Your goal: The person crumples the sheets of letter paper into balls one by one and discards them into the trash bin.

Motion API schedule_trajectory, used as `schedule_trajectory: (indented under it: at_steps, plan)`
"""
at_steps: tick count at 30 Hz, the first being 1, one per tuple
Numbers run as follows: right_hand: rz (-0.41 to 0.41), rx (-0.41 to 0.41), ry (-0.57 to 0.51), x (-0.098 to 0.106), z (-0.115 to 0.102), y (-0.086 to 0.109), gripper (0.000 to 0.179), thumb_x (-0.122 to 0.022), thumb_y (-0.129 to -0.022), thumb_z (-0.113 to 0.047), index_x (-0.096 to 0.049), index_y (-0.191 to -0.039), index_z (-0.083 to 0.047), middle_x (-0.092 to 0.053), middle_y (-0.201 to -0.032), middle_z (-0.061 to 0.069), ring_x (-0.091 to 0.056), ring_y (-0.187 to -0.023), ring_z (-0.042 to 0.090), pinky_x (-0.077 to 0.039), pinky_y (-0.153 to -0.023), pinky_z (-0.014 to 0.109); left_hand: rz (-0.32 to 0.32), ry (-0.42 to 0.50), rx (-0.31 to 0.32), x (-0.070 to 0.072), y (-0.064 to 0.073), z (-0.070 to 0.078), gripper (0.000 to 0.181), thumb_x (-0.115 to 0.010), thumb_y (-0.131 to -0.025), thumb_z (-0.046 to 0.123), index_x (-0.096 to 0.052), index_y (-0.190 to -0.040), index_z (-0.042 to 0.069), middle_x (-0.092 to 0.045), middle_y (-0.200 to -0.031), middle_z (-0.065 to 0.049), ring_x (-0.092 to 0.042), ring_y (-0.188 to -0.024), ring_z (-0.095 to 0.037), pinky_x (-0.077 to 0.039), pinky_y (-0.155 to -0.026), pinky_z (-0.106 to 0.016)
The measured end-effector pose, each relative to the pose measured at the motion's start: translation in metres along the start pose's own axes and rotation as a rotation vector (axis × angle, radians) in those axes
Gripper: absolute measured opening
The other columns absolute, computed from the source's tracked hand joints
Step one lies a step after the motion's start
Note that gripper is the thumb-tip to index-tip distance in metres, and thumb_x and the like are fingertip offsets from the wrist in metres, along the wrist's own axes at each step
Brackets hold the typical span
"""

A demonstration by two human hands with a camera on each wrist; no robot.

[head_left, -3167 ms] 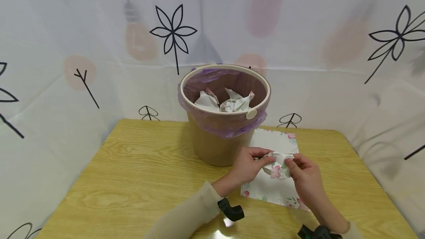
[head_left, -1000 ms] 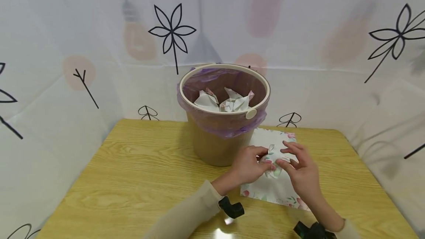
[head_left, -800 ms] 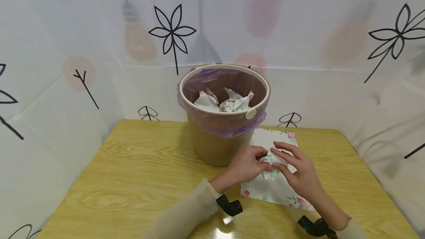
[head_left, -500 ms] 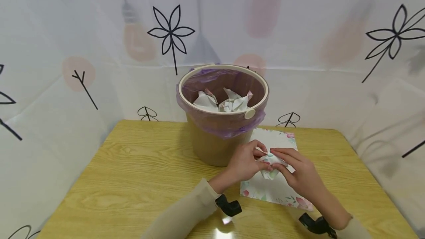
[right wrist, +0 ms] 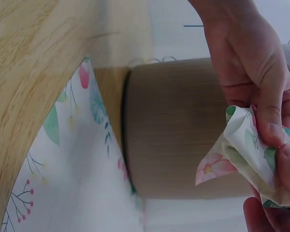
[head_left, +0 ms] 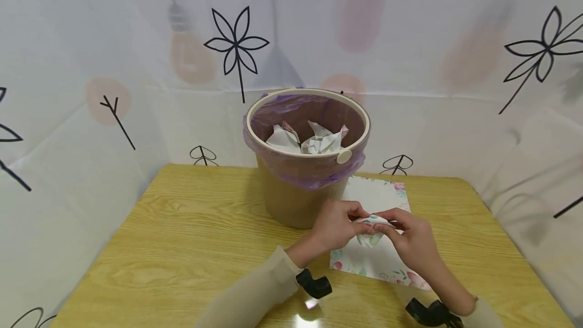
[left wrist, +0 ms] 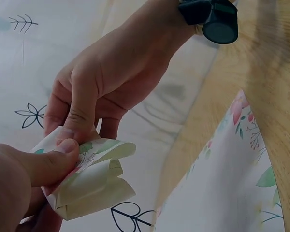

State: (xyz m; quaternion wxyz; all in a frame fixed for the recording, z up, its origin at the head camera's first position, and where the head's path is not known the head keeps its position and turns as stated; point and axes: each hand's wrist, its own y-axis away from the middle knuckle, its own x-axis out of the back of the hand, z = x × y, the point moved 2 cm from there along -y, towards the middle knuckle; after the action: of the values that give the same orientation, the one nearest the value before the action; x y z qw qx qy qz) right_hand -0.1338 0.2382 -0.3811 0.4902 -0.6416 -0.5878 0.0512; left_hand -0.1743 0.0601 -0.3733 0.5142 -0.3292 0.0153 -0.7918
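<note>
Between both hands is a crumpled, folded sheet of floral paper (head_left: 371,237), white with pink and green print. My left hand (head_left: 336,226) pinches its left side between thumb and fingers. The right hand (head_left: 415,239) pinches the other side, its thumb close to the left thumb. In the left wrist view the folded paper (left wrist: 94,181) shows loose, curled layers. The right wrist view has a pink-flowered corner of this paper (right wrist: 215,166) sticking out. Beneath the hands, a flat floral sheet (head_left: 371,262) lies on the table.
A brown bin (head_left: 291,201) with a purple liner (head_left: 309,178) stands behind the hands on the wooden table (head_left: 182,247). Crumpled papers (head_left: 324,141) lie inside it. A patterned cloth (head_left: 136,39) hangs behind the table.
The paper has been folded into a smaller, tighter bundle. My right hand's fingers, spread and lifted a second ago, have come down onto it. The bin and flat sheet stay put.
</note>
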Motion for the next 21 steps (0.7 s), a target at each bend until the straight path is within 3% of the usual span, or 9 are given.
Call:
schedule_trajectory:
  at_steps: [4,7,11,13,19,21]
  plan:
    - [0.008,-0.028,0.006,0.003,0.001,0.000,0.038,-0.080,-0.069,0.019,-0.075,-0.094,-0.009,-0.074,-0.087,0.002,-0.066,-0.083,-0.002,-0.050,-0.074,0.010,-0.038,0.012,-0.030,0.003,-0.002,-0.004,0.013,-0.083,-0.083,0.021,-0.077,-0.093,0.015,-0.071,-0.084,0.015,-0.058,-0.075,0.009,-0.049,-0.070,-0.012]
    - [0.013,-0.035,0.000,0.004,0.004,0.002,0.037,-0.079,-0.069,0.020,-0.075,-0.093,-0.008,-0.073,-0.087,0.003,-0.066,-0.083,-0.003,-0.050,-0.074,0.010,-0.049,0.012,-0.038,0.008,-0.001,-0.008,0.015,-0.080,-0.087,0.021,-0.078,-0.100,0.016,-0.070,-0.089,0.015,-0.063,-0.083,0.001,-0.050,-0.076,-0.015]
    - [0.027,-0.070,0.000,0.007,0.010,0.005,0.035,-0.079,-0.069,0.019,-0.075,-0.094,-0.005,-0.073,-0.086,0.006,-0.065,-0.081,-0.004,-0.050,-0.073,0.009,-0.057,0.038,-0.008,0.018,0.002,-0.013,0.016,-0.078,-0.089,0.019,-0.078,-0.104,0.014,-0.072,-0.095,0.011,-0.065,-0.088,-0.003,-0.053,-0.079,-0.021]
    - [0.034,-0.103,0.009,0.009,0.013,0.007,0.033,-0.079,-0.071,0.018,-0.075,-0.094,-0.005,-0.073,-0.086,0.007,-0.064,-0.080,-0.005,-0.050,-0.072,0.009,-0.067,0.061,-0.002,0.023,0.005,-0.016,0.015,-0.076,-0.090,0.017,-0.077,-0.104,0.013,-0.073,-0.097,0.009,-0.064,-0.088,0.001,-0.053,-0.080,-0.022]
    - [0.051,-0.216,0.010,0.015,0.022,0.010,0.026,-0.078,-0.077,0.013,-0.075,-0.094,-0.006,-0.073,-0.087,0.006,-0.064,-0.077,-0.009,-0.041,-0.045,0.015,-0.086,0.136,-0.030,0.042,0.017,-0.025,0.013,-0.074,-0.091,0.013,-0.077,-0.104,0.011,-0.074,-0.097,0.005,-0.065,-0.086,0.000,-0.054,-0.075,-0.021]
    - [0.054,-0.237,0.001,0.017,0.024,0.010,0.025,-0.078,-0.078,0.011,-0.075,-0.094,-0.007,-0.073,-0.087,0.003,-0.056,-0.063,-0.012,-0.034,-0.040,0.019,-0.090,0.143,-0.035,0.050,0.022,-0.029,0.013,-0.074,-0.092,0.014,-0.077,-0.104,0.011,-0.074,-0.096,0.006,-0.066,-0.085,-0.002,-0.055,-0.073,-0.023]
